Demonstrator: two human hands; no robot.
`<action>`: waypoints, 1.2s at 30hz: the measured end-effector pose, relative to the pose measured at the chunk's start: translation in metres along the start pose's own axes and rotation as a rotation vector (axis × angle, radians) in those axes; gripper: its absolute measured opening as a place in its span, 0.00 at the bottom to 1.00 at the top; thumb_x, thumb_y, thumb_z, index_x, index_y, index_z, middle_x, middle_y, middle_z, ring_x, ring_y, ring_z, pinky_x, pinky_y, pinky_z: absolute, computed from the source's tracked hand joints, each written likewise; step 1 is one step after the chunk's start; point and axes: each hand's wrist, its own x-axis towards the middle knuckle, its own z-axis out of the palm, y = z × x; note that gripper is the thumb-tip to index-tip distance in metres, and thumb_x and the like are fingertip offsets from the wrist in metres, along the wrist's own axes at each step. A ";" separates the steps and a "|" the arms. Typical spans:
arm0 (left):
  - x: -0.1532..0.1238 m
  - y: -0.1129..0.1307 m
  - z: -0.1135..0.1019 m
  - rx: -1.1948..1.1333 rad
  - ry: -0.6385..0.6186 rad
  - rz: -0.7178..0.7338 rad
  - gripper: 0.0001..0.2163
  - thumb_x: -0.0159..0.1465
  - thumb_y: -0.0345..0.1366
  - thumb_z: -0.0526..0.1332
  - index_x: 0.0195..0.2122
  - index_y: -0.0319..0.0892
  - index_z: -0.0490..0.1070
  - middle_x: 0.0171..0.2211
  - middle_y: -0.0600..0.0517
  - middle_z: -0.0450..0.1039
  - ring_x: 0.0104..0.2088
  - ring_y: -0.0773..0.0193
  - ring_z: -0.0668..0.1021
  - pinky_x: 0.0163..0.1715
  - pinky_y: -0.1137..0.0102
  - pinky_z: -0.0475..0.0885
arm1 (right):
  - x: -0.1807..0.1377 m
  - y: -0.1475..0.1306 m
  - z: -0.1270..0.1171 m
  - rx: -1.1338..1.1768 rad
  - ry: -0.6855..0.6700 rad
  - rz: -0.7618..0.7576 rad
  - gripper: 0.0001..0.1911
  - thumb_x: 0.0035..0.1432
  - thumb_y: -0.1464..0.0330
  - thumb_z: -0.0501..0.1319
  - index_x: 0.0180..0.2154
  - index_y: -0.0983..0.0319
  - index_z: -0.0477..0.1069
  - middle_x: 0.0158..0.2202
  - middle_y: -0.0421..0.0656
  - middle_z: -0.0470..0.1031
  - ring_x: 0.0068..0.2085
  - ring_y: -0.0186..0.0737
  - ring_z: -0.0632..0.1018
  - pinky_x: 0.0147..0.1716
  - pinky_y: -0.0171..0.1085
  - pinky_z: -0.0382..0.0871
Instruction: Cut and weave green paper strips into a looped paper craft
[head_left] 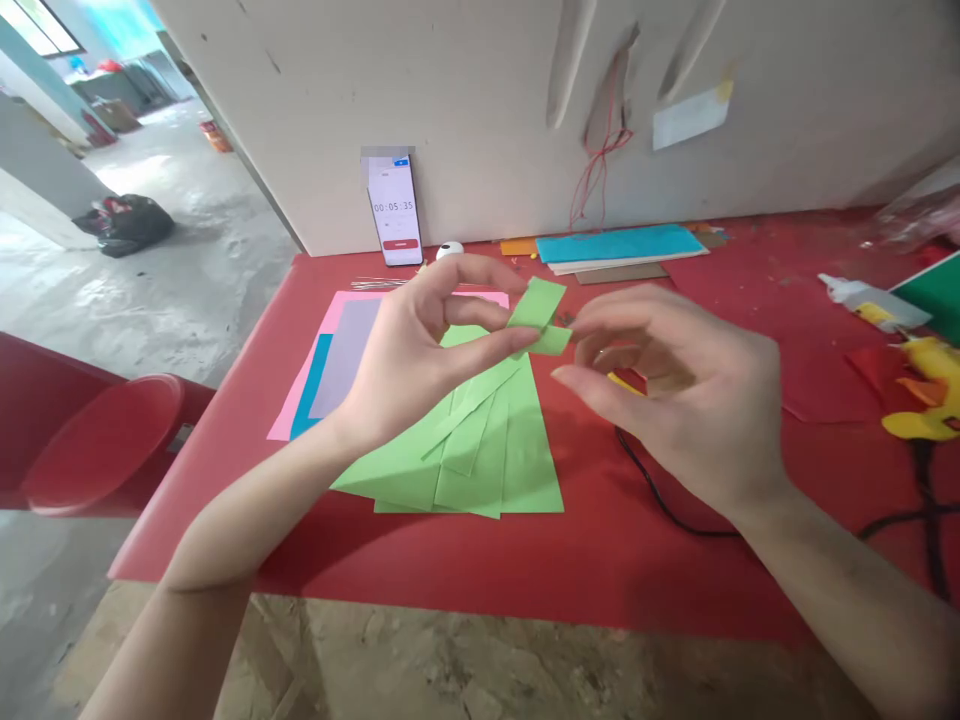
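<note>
My left hand point(420, 350) pinches a small light-green paper strip point(541, 300) between thumb and fingers. Two of its ends show past the fingertips; whether it is one folded strip or two pieces I cannot tell. Close to the lower end is my right hand point(675, 370), fingers curved and thumb apart from them, with no held thing visible in the gap. A yellow curved edge point(627, 383) shows behind this hand, mostly hidden. Under my hands lie light-green paper sheets point(532, 470) with several narrow cut strips point(472, 440) on top.
Pink, lilac and blue sheets point(349, 350) lie left on the red table point(337, 560). A phone point(395, 210) showing a timer leans on the wall. Blue sheets point(622, 245) lie at the back. Right are a glue bottle point(862, 303), yellow glue gun point(930, 390) and black cable point(660, 500).
</note>
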 end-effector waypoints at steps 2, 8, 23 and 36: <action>-0.001 0.000 0.000 0.004 -0.024 0.079 0.10 0.58 0.39 0.63 0.39 0.44 0.66 0.37 0.55 0.74 0.36 0.63 0.80 0.34 0.69 0.77 | -0.002 -0.002 0.002 0.035 -0.018 0.043 0.05 0.50 0.73 0.64 0.30 0.59 0.70 0.31 0.37 0.73 0.28 0.29 0.73 0.23 0.30 0.69; 0.001 -0.005 -0.003 0.119 -0.090 0.322 0.16 0.60 0.44 0.61 0.48 0.48 0.62 0.45 0.52 0.71 0.45 0.61 0.76 0.43 0.65 0.75 | -0.003 0.002 0.006 0.300 0.071 0.170 0.06 0.52 0.75 0.63 0.32 0.59 0.73 0.29 0.36 0.75 0.29 0.30 0.76 0.24 0.31 0.72; 0.009 -0.003 -0.025 0.373 -0.004 0.496 0.02 0.60 0.33 0.62 0.33 0.46 0.73 0.34 0.53 0.69 0.39 0.67 0.74 0.39 0.70 0.74 | -0.003 0.007 0.017 0.753 0.035 0.544 0.04 0.47 0.70 0.65 0.24 0.59 0.71 0.22 0.35 0.70 0.24 0.27 0.72 0.24 0.31 0.70; 0.011 -0.011 -0.037 0.407 0.032 0.408 0.03 0.60 0.38 0.61 0.34 0.49 0.73 0.33 0.59 0.75 0.39 0.65 0.78 0.44 0.62 0.76 | -0.005 0.010 0.022 0.944 -0.114 0.670 0.08 0.49 0.66 0.66 0.30 0.58 0.68 0.29 0.37 0.79 0.29 0.31 0.79 0.22 0.27 0.71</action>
